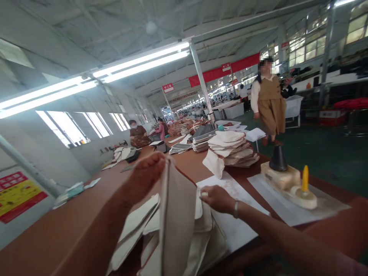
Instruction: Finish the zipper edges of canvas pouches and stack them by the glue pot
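Two lots of cream canvas bags fill my feed: a tall, loose stack of canvas bags (232,149) on the brown work table (71,218), and a looser pile of canvas bags (201,237) close in front of the camera, nearer than that stack. I can't see inside either lot. Well beyond the stack stand white plastic tubs (232,110), their contents hidden from me, and stacks of dark flat panels (204,140) lie on the table just behind it. To the right of the stack, a cream block (280,176) carries a black cone (278,159), with a yellow peg (305,179) beside it, both on a white sheet. A sheet of white paper (230,184) lies in front of the stack, under the right hand (217,199). Past the stack, a co-worker (267,103) stands on the green floor. Nearer the pile, the left hand (145,178) is raised, its fingers pinched closed on the top edge of one upright canvas bag (176,207). The right hand, a metal bangle (235,209) at its wrist, reaches in with fingers curled beside that bag, and I can't tell whether it grips anything.
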Available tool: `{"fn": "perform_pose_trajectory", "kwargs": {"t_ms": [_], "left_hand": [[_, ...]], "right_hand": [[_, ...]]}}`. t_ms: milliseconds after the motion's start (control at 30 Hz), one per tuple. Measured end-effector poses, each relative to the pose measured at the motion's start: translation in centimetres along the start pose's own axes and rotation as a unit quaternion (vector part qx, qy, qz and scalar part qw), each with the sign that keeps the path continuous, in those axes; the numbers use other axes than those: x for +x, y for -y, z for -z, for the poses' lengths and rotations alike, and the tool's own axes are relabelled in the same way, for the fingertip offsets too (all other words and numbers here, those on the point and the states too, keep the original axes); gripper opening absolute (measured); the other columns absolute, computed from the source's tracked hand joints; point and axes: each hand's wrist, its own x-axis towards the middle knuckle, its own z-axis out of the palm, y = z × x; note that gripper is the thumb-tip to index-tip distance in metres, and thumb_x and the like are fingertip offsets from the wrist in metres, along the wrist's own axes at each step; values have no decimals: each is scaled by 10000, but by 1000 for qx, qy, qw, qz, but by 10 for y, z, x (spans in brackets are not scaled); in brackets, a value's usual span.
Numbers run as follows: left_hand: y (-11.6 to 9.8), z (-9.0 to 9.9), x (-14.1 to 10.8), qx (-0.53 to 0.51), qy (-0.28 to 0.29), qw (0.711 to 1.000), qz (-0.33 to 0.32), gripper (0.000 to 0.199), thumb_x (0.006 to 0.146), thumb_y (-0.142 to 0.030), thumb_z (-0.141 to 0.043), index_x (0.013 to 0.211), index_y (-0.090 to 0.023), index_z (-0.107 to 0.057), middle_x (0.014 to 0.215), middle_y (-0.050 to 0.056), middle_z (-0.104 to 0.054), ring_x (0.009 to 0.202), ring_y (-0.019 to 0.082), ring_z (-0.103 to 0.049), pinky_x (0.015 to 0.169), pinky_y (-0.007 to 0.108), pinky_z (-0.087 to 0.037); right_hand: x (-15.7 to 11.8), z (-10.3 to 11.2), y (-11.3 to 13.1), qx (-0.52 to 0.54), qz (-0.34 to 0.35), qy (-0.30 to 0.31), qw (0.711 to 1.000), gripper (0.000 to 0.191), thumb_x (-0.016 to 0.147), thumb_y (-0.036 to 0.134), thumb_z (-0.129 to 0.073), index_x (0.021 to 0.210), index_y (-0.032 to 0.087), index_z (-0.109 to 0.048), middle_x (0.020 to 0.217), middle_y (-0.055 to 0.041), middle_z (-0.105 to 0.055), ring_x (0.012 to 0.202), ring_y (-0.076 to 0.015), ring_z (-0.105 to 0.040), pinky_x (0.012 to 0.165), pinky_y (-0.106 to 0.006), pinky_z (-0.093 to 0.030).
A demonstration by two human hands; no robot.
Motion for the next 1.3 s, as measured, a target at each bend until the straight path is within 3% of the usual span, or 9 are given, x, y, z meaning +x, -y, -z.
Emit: {"fn": "perform_pose_trajectory", "kwargs": {"t_ms": [100, 200, 300, 400, 500, 633, 900, 1167, 1300], "left_hand": [[24, -63, -21, 46, 124, 990, 41, 271, 878, -405, -632, 849, -135, -617, 753, 1, -571, 687, 121, -491, 632, 223, -389], [33, -109, -36, 133, 225, 964, 41, 263, 939, -408, -539, 854, -164, -587, 772, -19, -519, 710, 115, -440, 635, 219, -350], [33, -132, -41, 168, 251, 953, 31, 261, 965, -393, -488, 835, -180, -565, 783, -27, -511, 731, 120, -438, 645, 220, -344], [37, -142, -42, 187, 253, 949, 28, 238, 977, -362, -466, 843, -191, -564, 799, -26, -531, 749, 124, -456, 669, 221, -353], [51, -149, -47, 198, 228, 952, 43, 260, 981, -359, -460, 811, -188, -559, 796, -19, -547, 755, 129, -475, 694, 229, -356], [75, -158, -57, 123, 202, 966, 101, 362, 979, -436, -436, 765, -166, -547, 732, -16, -494, 701, 125, -445, 629, 232, -344], [93, -175, -67, -105, 193, 945, 242, 411, 733, -512, -752, 784, -119, -643, 671, -1, -558, 572, 92, -435, 507, 206, -291], [117, -175, -73, -170, 212, 920, 282, 402, 730, -495, -762, 837, -113, -696, 739, 54, -654, 611, 129, -548, 551, 230, -361], [115, -177, -72, -110, 213, 933, 269, 347, 800, -464, -686, 853, -121, -693, 727, 33, -632, 604, 113, -499, 535, 219, -324]], "right_hand": [[-43, 49, 25, 92, 43, -53, 993, 436, 1045, 391, -245, 1124, 146, -597, 1105, -102, -628, 1035, -199, -595, 921, -337, -470], [-91, 72, 44, 282, 64, 15, 957, 328, 982, 383, -422, 1006, 141, -641, 1033, -82, -626, 990, -204, -578, 869, -318, -464], [-128, 71, 44, 336, 5, 77, 939, 235, 879, 373, -608, 946, 148, -625, 873, -21, -589, 818, -161, -540, 733, -262, -437], [-149, 66, 35, 312, -13, 44, 949, 272, 893, 424, -606, 936, 157, -572, 788, 12, -521, 694, -121, -458, 608, -222, -363], [-160, 66, 30, 140, 15, -45, 989, 269, 962, 412, -511, 842, 174, -548, 747, 13, -522, 681, -126, -459, 605, -239, -349], [-169, 67, 28, -5, 59, -93, 994, 274, 1007, 353, -413, 836, 194, -555, 765, -7, -587, 715, -143, -531, 659, -260, -383], [-170, 71, 31, 39, -13, 13, 999, 301, 1015, 369, -382, 854, 193, -566, 788, -17, -609, 741, -155, -544, 673, -260, -413], [-164, 65, 13, 176, -90, 46, 979, 346, 976, 446, -439, 779, 170, -509, 713, 20, -467, 644, -119, -387, 570, -234, -334], [-160, 64, 13, 201, -80, 43, 975, 418, 940, 554, -456, 792, 168, -521, 707, 19, -458, 647, -122, -388, 570, -239, -328]]}}
